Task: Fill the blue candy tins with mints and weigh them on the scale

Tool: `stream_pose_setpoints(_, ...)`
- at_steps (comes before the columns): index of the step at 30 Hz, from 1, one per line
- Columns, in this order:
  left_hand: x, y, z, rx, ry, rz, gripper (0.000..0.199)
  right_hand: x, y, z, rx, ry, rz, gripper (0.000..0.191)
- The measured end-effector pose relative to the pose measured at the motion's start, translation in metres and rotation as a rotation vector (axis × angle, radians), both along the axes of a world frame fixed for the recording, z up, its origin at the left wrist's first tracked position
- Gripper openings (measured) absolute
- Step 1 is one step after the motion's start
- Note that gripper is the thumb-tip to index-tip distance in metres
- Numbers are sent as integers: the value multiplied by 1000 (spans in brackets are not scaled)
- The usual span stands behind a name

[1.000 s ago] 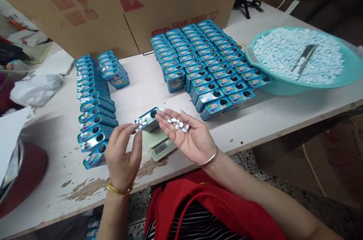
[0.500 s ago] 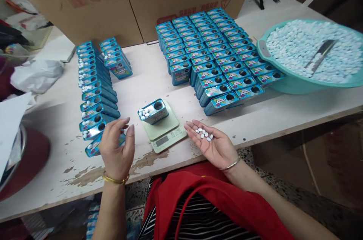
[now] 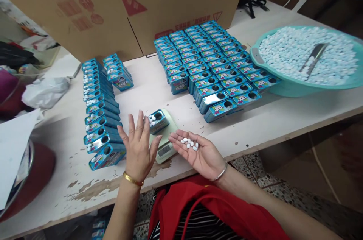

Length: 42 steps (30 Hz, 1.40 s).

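Note:
My left hand (image 3: 138, 149) is open and empty, fingers spread, just left of a blue tin (image 3: 159, 125) and partly overlapping it in view. That tin rests on a pale green kitchen scale (image 3: 165, 151), with several white candies (image 3: 152, 119) on its top beside a dark round opening. My right hand (image 3: 202, 158) is palm up and lightly cupped at the scale's right edge, holding several white oval candies (image 3: 191, 143). The scale's display is too small to read.
A row of tins (image 3: 100, 122) topped with candies stands left, with a short row (image 3: 120, 77) behind. Many open tins (image 3: 207, 69) fill the middle right. A turquoise basin (image 3: 297, 90) of candies holds a metal scoop (image 3: 314, 60). A large carton (image 3: 170, 9) stands behind; a red bucket (image 3: 42, 166) is left.
My left hand has moved right from the row of tins to beside the tin on the scale, its fingers spreading. My right hand has come closer to the scale with its candies.

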State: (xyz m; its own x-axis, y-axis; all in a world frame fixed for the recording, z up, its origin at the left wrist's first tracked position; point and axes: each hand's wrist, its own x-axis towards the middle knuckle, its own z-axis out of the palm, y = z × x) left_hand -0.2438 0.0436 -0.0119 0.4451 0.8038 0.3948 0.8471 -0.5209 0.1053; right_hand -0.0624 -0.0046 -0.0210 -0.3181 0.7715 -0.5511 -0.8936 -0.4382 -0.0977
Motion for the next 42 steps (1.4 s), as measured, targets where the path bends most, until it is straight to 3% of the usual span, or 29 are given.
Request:
stream_pose_setpoints(9, 22, 18, 16, -11, -114, -122, 53, -7, 2, 3, -29, 62, 9, 35)
stream_pose_setpoints(12, 26, 6, 23, -70, -192, -219, 46, -6, 6, 5, 2, 104, -9, 44)
stream_pose_setpoints(15, 35, -12, 23, -285, -161, -319, 36, -6, 7, 6, 16, 141, -21, 47)
stream_pose_setpoints(19, 47, -27, 13, -398, -174, -320, 20, -7, 4, 4, -24, 142, -31, 41)
stream_pose_setpoints(24, 47, -23, 10, -347, -138, -344, 10, -8, 1, 4, 35, 146, -20, 36)
stream_pose_setpoints(30, 40, -9, 25, -209, -255, -370, 10, -11, 13, 15, 108, 189, -15, 38)
stream_pose_setpoints(36, 30, 25, 43, -79, -363, -186, 6, -14, 30, 34, 181, 132, -64, 35)
stream_pose_setpoints(42, 22, 46, 42, -105, -247, -141, 6, -11, 32, 38, 97, 84, -78, 35)
